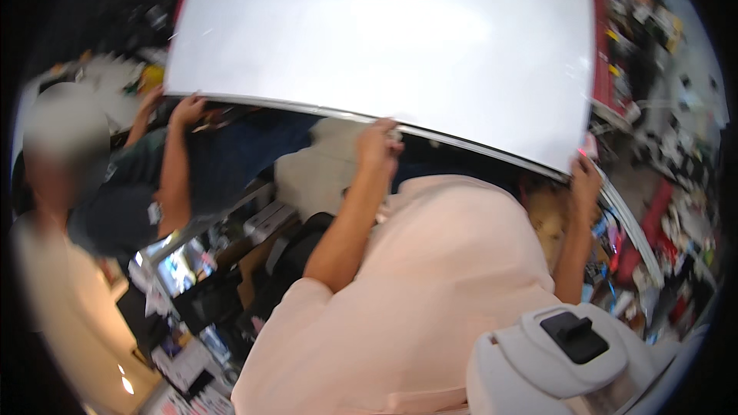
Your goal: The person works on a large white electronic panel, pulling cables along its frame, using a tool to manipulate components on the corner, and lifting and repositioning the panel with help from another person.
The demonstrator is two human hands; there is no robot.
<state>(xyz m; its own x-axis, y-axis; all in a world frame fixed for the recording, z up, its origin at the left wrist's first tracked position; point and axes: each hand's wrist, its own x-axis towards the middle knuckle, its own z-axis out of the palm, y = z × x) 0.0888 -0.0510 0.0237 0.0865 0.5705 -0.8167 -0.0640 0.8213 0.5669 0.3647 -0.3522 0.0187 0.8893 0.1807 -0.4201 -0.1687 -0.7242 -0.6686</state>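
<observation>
A large, glossy white curved panel with a metal-trimmed lower edge (384, 46) fills the upper frame, gripped by the left hand (378, 144) and right hand (586, 178).

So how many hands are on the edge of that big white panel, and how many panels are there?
Hands of the person in pink: 2
Hands of the person in the dark top: 2
White panel: 1
Total: 5

bright indoor light, glare on white panel (384, 46), motion blur, dark curved fisheye edges
</observation>
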